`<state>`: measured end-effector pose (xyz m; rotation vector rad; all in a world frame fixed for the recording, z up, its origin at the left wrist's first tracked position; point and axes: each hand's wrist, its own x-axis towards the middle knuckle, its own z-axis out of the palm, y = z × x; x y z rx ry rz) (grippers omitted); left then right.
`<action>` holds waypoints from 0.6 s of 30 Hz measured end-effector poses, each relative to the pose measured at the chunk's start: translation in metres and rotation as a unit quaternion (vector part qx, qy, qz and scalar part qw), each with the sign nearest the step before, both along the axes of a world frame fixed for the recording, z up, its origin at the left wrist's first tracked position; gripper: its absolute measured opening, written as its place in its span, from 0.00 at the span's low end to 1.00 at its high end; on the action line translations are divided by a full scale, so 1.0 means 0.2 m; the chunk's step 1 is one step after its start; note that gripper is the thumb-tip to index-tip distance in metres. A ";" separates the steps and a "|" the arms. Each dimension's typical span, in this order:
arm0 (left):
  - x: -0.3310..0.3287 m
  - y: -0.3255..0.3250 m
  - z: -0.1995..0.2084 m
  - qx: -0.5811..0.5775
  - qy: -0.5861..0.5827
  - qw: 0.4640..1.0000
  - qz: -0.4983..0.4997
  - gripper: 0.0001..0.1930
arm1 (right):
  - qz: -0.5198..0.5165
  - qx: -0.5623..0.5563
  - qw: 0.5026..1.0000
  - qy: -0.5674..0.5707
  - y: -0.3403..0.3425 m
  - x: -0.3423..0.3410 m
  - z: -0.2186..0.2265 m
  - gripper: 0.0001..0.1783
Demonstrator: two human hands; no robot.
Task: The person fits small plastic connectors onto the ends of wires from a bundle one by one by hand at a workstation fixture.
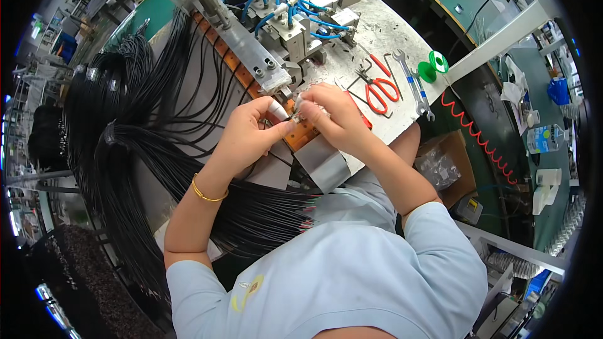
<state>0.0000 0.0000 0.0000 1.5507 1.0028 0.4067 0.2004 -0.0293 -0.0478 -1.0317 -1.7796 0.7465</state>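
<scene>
Even, bright indoor light fills the middle, leaving the pale surface (392, 31) whitish and the light-blue shirt (352, 270) softly shaded. The black cables (88, 144) sink into dark tones with thin glints. Strip lights (49, 304) glare at the left rim, where shapes stretch, bend and blur inside black corners. Fine detail between the fingertips (290, 127) is unclear.

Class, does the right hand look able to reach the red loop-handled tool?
Probably yes: the red loop-handled tool lies right of the right hand, loops uncovered, though that hand seems busy over the orange bar.
</scene>
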 end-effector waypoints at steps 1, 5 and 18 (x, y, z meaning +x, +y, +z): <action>0.00 0.00 0.00 -0.004 0.000 1.000 0.003 0.10 | -0.009 0.016 1.000 -0.019 0.00 -0.02 0.00 0.09; -0.01 0.03 -0.01 -0.030 0.010 0.999 0.009 0.08 | -0.043 0.027 0.998 -0.039 0.02 0.00 -0.04 0.09; 0.03 -0.04 -0.01 0.243 0.188 0.951 0.032 0.09 | -0.060 -0.078 0.994 0.047 0.10 0.01 -0.28 0.12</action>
